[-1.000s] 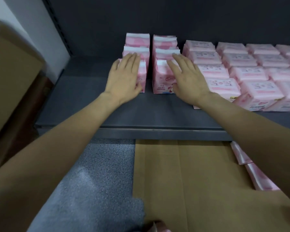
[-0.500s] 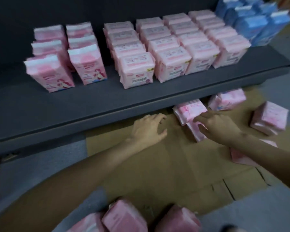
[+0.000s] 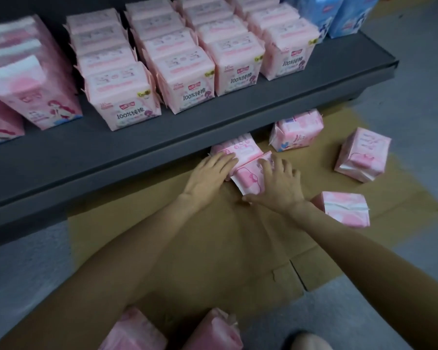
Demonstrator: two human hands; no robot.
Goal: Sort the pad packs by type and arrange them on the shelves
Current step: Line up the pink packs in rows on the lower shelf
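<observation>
Since half a second ago your left hand (image 3: 209,174) has moved right onto a pink pack (image 3: 240,150) half under the shelf edge (image 3: 187,157); your right hand (image 3: 276,184) now covers the adjoining pack (image 3: 248,179). Both lie on the cardboard (image 3: 213,248) on the floor. Open cardboard lies toward you; three loose packs (image 3: 297,130) sit to the right. Left grip: fingers extended, resting flat. Right grip: fingers spread over the top, thumb at the near edge; whether it clasps, you cannot tell. Sorted rows (image 3: 185,72) fill the shelf.

seven loose pink packs (image 3: 248,178), two blue packs (image 3: 344,16)
</observation>
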